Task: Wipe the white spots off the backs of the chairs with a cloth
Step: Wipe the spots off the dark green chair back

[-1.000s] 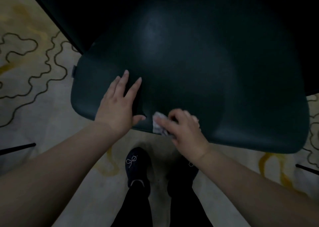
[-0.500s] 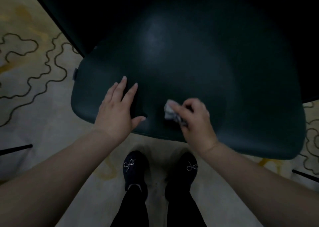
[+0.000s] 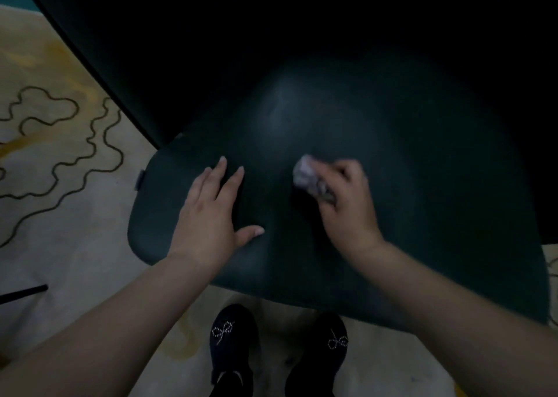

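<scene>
cloth (image 3: pixel 305 175) moved up chair back (image 3: pixel 422 215) | right hand (image 3: pixel 347 203) grip clenches it, blurred | left hand (image 3: pixel 208 215) flat, released

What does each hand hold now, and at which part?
The right hand grips a crumpled cloth by its rear part. The left hand holds nothing; it rests flat on the chair back.

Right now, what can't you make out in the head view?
- White spots on the chair back: too dark and blurred to tell.
- Surface under the cloth: hidden by the cloth and the right hand.
- Chair back's far part: lost in shadow.
- Surface under the left hand: covered.
</scene>
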{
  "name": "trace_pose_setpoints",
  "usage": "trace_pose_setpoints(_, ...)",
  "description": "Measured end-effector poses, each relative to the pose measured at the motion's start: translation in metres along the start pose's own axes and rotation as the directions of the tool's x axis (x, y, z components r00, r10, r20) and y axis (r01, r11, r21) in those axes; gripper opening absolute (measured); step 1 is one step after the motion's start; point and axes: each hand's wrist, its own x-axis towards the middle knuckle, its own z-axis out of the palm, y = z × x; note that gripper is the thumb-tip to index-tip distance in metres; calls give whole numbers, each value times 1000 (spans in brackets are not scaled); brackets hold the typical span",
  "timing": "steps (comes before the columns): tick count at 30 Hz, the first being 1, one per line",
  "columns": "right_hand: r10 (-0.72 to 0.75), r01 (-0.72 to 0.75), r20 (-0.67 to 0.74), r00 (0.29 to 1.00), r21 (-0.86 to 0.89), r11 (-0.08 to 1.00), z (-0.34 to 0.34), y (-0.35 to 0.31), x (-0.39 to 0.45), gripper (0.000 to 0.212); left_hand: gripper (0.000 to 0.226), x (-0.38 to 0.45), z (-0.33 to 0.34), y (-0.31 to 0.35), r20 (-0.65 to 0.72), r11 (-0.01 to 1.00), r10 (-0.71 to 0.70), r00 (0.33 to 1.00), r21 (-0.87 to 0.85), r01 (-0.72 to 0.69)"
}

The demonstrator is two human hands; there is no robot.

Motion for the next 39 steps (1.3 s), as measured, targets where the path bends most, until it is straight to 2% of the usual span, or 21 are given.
trace_pose_setpoints(5,183,-201,-199,963,-71,977,11,20,125,45,95,8,-6,-7,-43,999,-21,999,-30,20)
trace_pose_setpoints(7,220,-250,-200,955,-139,958,20,14,137,47,93,11,-7,-11,-55,999,-22,998,-28,21)
trace_pose_setpoints(8,193,-219,-167,967,-159,962,25,6,130,48,92,12,-8,-13,-60,999,-30,998,-30,29)
trace_pose_setpoints(10,3,-9,-34,999,-172,985,33,-14,95,48,92,12,-8,-15,-61,998,-49,997,-39,46)
trace_pose_setpoints(12,-225,244,146,963,-128,961,35,-27,47,44,91,11,-8,-17,-62,998,-51,997,-51,47)
trace_pose_setpoints(13,-291,316,217,932,-87,945,33,-30,30,42,91,11,-9,-18,-64,997,-49,997,-57,45)
trace_pose_setpoints(15,-326,347,250,912,-44,937,27,-25,26,44,91,10,-9,-20,-62,997,-54,997,-58,50)
trace_pose_setpoints(16,-294,312,212,932,-55,949,25,-20,37,46,91,9,-10,-21,-59,997,-63,996,-55,60)
trace_pose_setpoints(18,-118,119,18,993,-113,986,25,-10,79,45,92,6,-12,-24,-63,995,-82,995,-57,78)
trace_pose_setpoints(20,108,-132,-162,981,-143,981,26,1,135,44,91,3,-13,-29,-70,993,-101,992,-61,97)
trace_pose_setpoints(22,225,-259,-215,950,-144,955,32,0,175,44,91,-2,-12,-34,-80,991,-126,989,-64,121)
trace_pose_setpoints(24,202,-223,-134,970,-163,961,46,-17,178,45,91,-7,-11,-38,-88,987,-153,984,-68,147)
trace_pose_setpoints(26,41,-33,43,998,-187,982,59,-43,145,45,92,-13,-10,-40,-92,980,-191,977,-77,184)
trace_pose_setpoints(28,-185,222,231,955,-147,964,64,-63,96,43,95,-16,-11,-42,-95,972,-227,969,-85,219)
trace_pose_setpoints(30,-308,347,348,885,-54,936,59,-68,60,45,97,-18,-11,-45,-91,965,-255,963,-89,247)
trace_pose_setpoints(32,-308,332,350,885,-10,943,58,-64,61,45,98,-19,-12,-49,-89,959,-272,958,-102,263)
trace_pose_setpoints(36,-123,132,138,983,-58,990,75,-62,118,40,99,-20,-14,-58,-82,957,-280,957,-108,271)
trace_pose_setpoints(39,-88,105,129,988,-130,986,102,-74,149,36,100,-20,-14,-60,-87,955,-278,957,-134,266)
